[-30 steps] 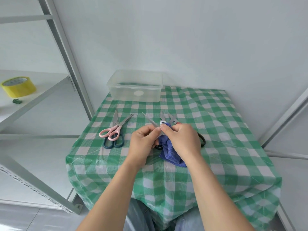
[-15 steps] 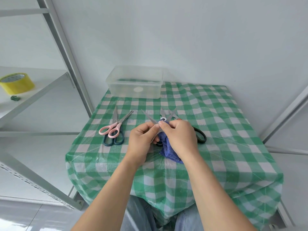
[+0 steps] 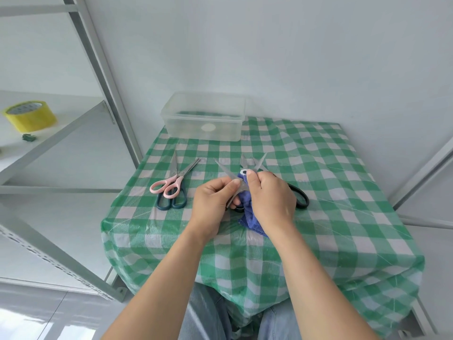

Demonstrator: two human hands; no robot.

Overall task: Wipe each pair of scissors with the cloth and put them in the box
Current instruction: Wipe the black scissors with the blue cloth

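My left hand (image 3: 212,201) pinches the grey blade of an open pair of scissors (image 3: 224,171) above the middle of the table. My right hand (image 3: 269,198) grips a blue cloth (image 3: 248,218) and presses it against these scissors near their white pivot. A black-handled pair (image 3: 299,198) lies on the table behind my right hand, partly hidden. Pink-handled scissors (image 3: 169,186) rest across dark teal-handled scissors (image 3: 171,204) to the left. The clear plastic box (image 3: 204,116) stands open at the table's far edge, near the wall.
The table wears a green and white checked cover (image 3: 331,204) under clear film. A grey metal shelf frame (image 3: 105,77) stands close on the left, with a yellow tape roll (image 3: 29,116) on its shelf. White walls close the back and right.
Both hands stay together on the scissors, and the cloth hand has shifted slightly along the blades. The scissors lying on the table have not moved.
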